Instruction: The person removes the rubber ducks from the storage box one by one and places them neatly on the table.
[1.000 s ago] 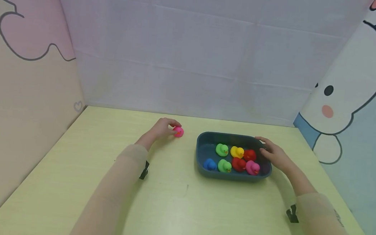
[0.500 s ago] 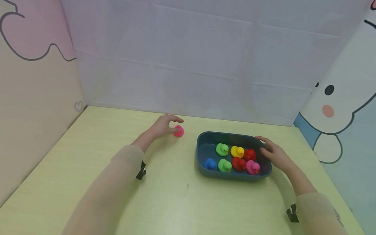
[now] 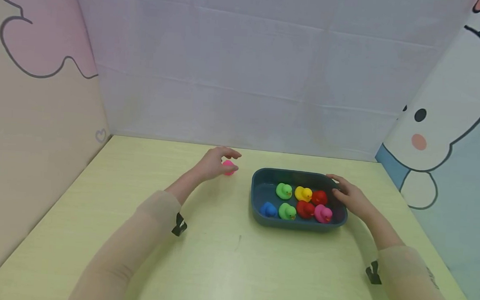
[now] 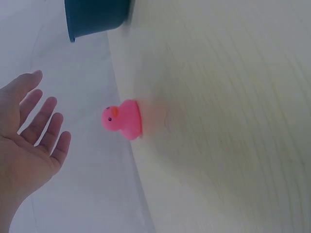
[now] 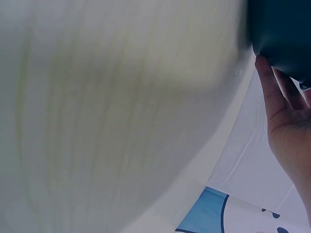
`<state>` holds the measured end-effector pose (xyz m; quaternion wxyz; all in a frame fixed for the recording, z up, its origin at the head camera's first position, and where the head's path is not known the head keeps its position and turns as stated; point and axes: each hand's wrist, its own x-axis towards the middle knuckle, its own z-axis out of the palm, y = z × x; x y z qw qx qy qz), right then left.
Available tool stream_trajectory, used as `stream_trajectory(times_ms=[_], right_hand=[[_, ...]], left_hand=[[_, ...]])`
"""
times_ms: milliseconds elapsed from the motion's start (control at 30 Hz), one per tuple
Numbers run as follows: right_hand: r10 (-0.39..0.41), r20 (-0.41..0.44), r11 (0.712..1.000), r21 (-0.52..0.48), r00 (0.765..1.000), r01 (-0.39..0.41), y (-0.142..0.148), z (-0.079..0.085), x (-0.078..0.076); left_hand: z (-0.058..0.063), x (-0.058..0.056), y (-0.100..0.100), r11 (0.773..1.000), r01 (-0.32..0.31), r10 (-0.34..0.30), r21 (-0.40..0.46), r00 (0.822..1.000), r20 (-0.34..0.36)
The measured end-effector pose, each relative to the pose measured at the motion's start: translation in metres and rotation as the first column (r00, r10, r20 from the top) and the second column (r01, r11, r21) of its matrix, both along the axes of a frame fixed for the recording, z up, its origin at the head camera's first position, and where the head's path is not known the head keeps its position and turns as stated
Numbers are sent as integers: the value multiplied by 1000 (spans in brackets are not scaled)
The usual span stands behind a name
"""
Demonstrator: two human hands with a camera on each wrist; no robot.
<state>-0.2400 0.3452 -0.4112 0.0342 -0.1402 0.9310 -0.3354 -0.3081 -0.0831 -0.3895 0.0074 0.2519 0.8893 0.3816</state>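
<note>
A pink rubber duck (image 4: 128, 120) stands upright on the table, partly covered by my left hand in the head view. My left hand (image 3: 213, 164) hovers over it with fingers spread and loosely bent. In the left wrist view a gap shows between the fingers and the duck. My right hand (image 3: 351, 202) grips the right end of a dark teal plastic bin (image 3: 293, 224), thumb over the rim and fingers outside. Several rubber ducks lie in the bin: two green, two red (image 3: 305, 210), one yellow (image 3: 303, 194), one blue (image 3: 268, 210) and one pink (image 3: 323, 214).
The pale yellow wooden table (image 3: 217, 258) ends at a white cloth backdrop (image 3: 244, 77). Cartoon-printed panels (image 3: 464, 196) stand along the left and right sides. The bin lies right of the lone pink duck, a short stretch of table between them.
My left hand has released the lone pink duck, its fingers parting and lifting, then shifted slightly right. The right hand and the bin have stayed in place.
</note>
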Motion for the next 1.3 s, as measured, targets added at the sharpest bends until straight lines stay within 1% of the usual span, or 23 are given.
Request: stream_trajectory(times_ms=[167,433,533,700,900,933,1033,1133,1167,1300], right_hand=[[-6,12,1000,-3,1000,6,-1,0,0],[-7,6,1000,3,1000,7,2,-2,-1],[-10,13,1000,4,1000,10,1,-1,0],[-6,8,1000,3,1000,6,0,0,1],[14,-35,1000,-25,999,-15,0,-1,1],[16,-53,1000,-24,998,-17,0,-2,0],[26,-68,999,-28,997,-28,1,-3,0],[16,-52,999,-28,999,-18,2,-4,-1],[16,-35,999,-29,999,-17,2,-3,-1],[4,-9,1000,-14,1000,-4,2,-2,-2]], left_hand=[[5,12,8,999,17,-17,50,1000,2],[9,34,25,994,80,-77,75,996,-33],[8,40,31,989,114,-111,93,993,-39],[3,47,41,980,163,-160,111,987,-32],[-3,52,52,980,187,-187,63,982,-4],[-4,53,54,979,197,-197,50,980,-3],[-6,55,59,969,245,-245,38,969,9],[-8,56,64,955,297,-298,18,955,16],[-9,55,65,949,314,-314,12,949,21],[-15,51,71,928,368,-367,-59,930,25]])
